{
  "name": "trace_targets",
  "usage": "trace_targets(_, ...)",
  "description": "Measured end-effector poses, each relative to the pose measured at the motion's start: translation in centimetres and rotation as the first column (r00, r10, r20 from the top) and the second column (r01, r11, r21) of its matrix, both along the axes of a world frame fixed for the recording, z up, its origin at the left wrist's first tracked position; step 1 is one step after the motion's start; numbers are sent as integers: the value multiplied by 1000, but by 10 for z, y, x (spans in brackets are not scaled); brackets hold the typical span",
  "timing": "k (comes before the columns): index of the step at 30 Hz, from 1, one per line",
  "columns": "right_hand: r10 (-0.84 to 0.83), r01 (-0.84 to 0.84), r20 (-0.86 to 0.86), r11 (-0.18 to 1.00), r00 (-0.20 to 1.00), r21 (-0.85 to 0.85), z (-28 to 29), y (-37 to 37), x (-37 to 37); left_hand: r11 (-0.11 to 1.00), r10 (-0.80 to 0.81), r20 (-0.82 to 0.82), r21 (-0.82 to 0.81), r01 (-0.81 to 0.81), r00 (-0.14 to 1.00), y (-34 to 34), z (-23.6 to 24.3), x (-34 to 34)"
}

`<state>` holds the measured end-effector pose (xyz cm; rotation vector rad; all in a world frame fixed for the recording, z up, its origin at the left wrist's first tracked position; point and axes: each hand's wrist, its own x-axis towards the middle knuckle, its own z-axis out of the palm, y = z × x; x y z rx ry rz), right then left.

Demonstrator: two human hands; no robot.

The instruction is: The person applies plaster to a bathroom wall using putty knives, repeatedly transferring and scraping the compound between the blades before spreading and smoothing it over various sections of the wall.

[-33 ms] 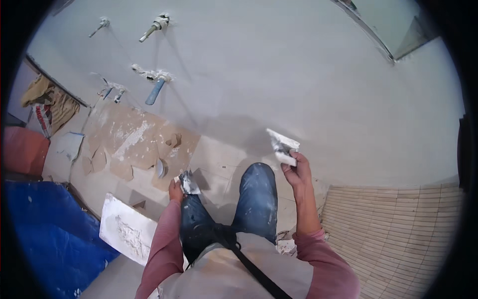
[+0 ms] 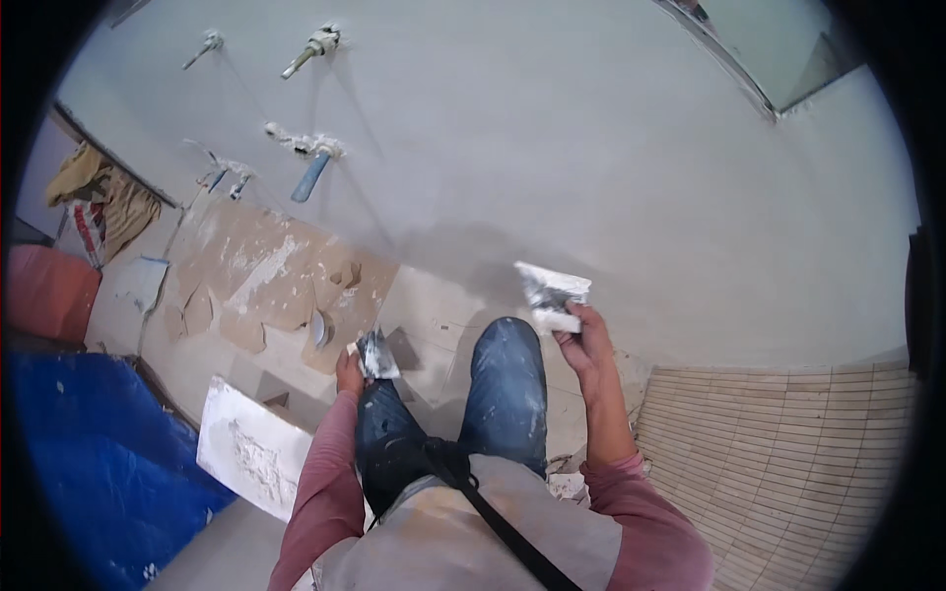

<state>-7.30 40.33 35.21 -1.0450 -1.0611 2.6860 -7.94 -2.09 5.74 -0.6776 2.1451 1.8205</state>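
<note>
My right hand (image 2: 589,340) grips a putty blade (image 2: 554,294) smeared with white compound, held just off the pale grey wall (image 2: 631,177), where a shadow lies beside it. My left hand (image 2: 347,372) holds a second blade (image 2: 377,355) with white compound on it, near my left knee. My jeans (image 2: 505,384) are dusted with white. To the lower left of my left hand lies a white board (image 2: 248,448) with thick white paste on it.
Pipe stubs (image 2: 313,177) stick out of the upper-left wall. Stained cardboard (image 2: 246,266) covers floor below them. At the left are sacks (image 2: 128,212), a red block (image 2: 49,291) and blue sheeting (image 2: 89,453). Narrow tiles (image 2: 769,443) fill the lower right.
My right hand and its blade have shifted slightly left and down, and the blade's angle has changed a little. My left hand is nearly where it was.
</note>
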Motion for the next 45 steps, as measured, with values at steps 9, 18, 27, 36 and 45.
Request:
trace_targets(9,388,-436,-299,892,872,-115,-33,-104,33,753,189,-170,657,-32,967,39,221,33)
trace_targets(18,681,-303,-213,554,700,776,12,-152,76,772,531,-383,586,-245,756,58,310,116)
trace_targets(27,809,316,-358,225,467,922,58,-169,125,744,609,-504,631,-221,612,76,322,139)
trace_targets(36,898,510,72,-311,434,802,54,-165,109,707,636,-509,685,-174,579,74,340,157)
trace_targets(45,870,-138,-32,115,492,984,69,-191,81,618,748,-453,742,-259,485,32,353,177)
